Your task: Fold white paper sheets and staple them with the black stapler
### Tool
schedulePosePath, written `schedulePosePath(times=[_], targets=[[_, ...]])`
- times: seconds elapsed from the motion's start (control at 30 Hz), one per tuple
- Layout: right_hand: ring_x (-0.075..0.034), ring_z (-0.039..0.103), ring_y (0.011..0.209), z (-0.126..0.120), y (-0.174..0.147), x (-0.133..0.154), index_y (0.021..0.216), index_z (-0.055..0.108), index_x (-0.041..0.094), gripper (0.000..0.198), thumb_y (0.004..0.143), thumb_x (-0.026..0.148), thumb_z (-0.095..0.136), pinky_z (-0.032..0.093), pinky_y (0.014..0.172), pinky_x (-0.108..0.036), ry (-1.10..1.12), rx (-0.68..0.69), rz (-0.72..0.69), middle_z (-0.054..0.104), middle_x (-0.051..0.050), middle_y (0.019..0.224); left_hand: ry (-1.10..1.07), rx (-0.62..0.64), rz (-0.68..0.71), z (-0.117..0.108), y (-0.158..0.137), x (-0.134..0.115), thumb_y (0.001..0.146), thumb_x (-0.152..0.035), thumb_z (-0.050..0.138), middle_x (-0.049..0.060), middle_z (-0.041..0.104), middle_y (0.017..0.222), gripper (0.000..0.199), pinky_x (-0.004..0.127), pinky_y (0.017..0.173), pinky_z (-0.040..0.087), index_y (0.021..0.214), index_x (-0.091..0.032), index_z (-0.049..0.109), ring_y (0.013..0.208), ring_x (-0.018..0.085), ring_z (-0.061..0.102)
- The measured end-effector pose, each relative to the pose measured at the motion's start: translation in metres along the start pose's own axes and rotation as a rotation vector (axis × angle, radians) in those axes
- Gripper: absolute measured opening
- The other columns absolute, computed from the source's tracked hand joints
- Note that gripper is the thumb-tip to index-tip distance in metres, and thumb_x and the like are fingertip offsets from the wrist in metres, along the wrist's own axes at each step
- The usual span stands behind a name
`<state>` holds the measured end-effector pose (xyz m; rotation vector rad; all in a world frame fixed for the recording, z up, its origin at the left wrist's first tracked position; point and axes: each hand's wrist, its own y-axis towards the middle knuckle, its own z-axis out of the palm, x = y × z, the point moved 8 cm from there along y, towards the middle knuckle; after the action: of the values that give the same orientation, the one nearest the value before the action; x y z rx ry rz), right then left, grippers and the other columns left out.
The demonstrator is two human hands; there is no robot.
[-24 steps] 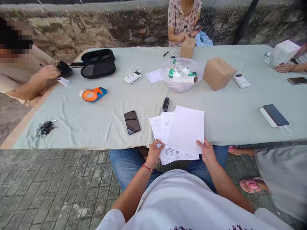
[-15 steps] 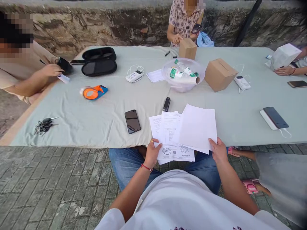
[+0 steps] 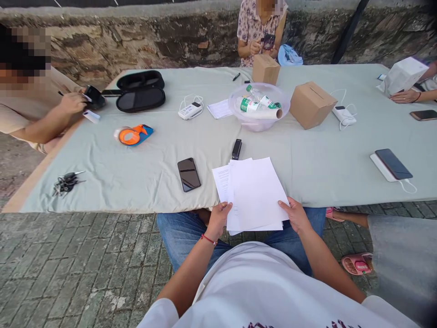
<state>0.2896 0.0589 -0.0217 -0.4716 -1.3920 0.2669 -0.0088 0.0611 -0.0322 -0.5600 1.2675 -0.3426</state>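
A blank white sheet of paper (image 3: 257, 193) lies over several printed papers (image 3: 221, 178), at the table's near edge above my lap. My left hand (image 3: 219, 218) pinches the left side of the papers, thumb on top. On the other side, my right hand (image 3: 296, 215) grips the right edge of the blank sheet between thumb and fingers. Most of the print is covered by that sheet. Just beyond the papers stands a black stapler (image 3: 236, 149), its near end close to their top edge. A dark phone (image 3: 189, 174) rests to the left of them.
On the cloth-covered table (image 3: 164, 146) are keys (image 3: 68, 183), an orange tape dispenser (image 3: 134, 135), a black case (image 3: 140, 98), a basin (image 3: 254, 123) of bottles, cardboard boxes (image 3: 312, 107) and a phone on a power bank (image 3: 392, 165). Other people sit left, opposite and right.
My right hand has brought the blank sheet leftward and down over the printed papers, hiding their stamps. My left hand stays on the papers. The person opposite has lifted a hand from the box.
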Motion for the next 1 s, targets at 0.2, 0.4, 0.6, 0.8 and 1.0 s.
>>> schedulePosePath(times=[0.2, 0.4, 0.6, 0.8, 1.0], targets=[[-0.018, 0.066, 0.065, -0.033, 0.009, 0.011, 0.089, 0.071, 0.02, 0.036, 0.072, 0.051, 0.077, 0.052, 0.057, -0.027, -0.131, -0.173, -0.042, 0.075, 0.0, 0.078, 0.166, -0.13, 0.023, -0.012, 0.003, -0.001, 0.056, -0.044, 0.085, 0.006, 0.072, 0.073, 0.04, 0.03, 0.065, 0.05, 0.076, -0.013, 0.069, 0.068, 0.02, 0.066], [-0.013, 0.064, 0.06, -0.065, 0.007, 0.035, 0.083, 0.068, 0.02, 0.033, 0.06, 0.033, 0.088, 0.055, 0.054, -0.021, 0.252, -0.28, 0.036, 0.072, 0.003, 0.071, 0.102, -0.119, -0.021, -0.007, 0.0, 0.0, 0.05, -0.044, 0.088, 0.002, 0.067, 0.065, 0.044, 0.028, 0.057, 0.046, 0.07, -0.017, 0.06, 0.061, 0.019, 0.063], [-0.012, 0.068, 0.067, -0.058, 0.0, 0.048, 0.085, 0.065, 0.017, 0.029, 0.063, 0.012, 0.084, 0.059, 0.054, -0.017, 0.533, -0.247, 0.085, 0.072, 0.0, 0.081, 0.057, -0.111, -0.022, -0.005, -0.002, -0.001, 0.049, -0.044, 0.089, 0.001, 0.066, 0.065, 0.046, 0.027, 0.056, 0.045, 0.07, -0.018, 0.057, 0.06, 0.017, 0.062], [-0.002, 0.048, 0.042, -0.034, -0.004, 0.041, 0.083, 0.056, 0.019, 0.022, 0.074, 0.004, 0.07, 0.04, 0.032, -0.002, 0.762, -0.129, 0.301, 0.057, 0.005, 0.064, 0.061, -0.111, -0.011, -0.005, -0.002, -0.003, 0.053, -0.047, 0.087, -0.002, 0.062, 0.06, 0.048, 0.025, 0.053, 0.041, 0.067, -0.02, 0.05, 0.057, 0.015, 0.058], [-0.004, 0.05, 0.045, -0.013, -0.004, 0.041, 0.086, 0.056, 0.021, 0.019, 0.078, 0.013, 0.072, 0.044, 0.033, -0.006, 0.638, -0.051, 0.252, 0.059, 0.004, 0.066, 0.037, -0.117, 0.023, -0.003, -0.002, -0.005, 0.056, -0.053, 0.085, -0.005, 0.058, 0.059, 0.053, 0.024, 0.052, 0.037, 0.068, -0.021, 0.045, 0.054, 0.012, 0.053]])
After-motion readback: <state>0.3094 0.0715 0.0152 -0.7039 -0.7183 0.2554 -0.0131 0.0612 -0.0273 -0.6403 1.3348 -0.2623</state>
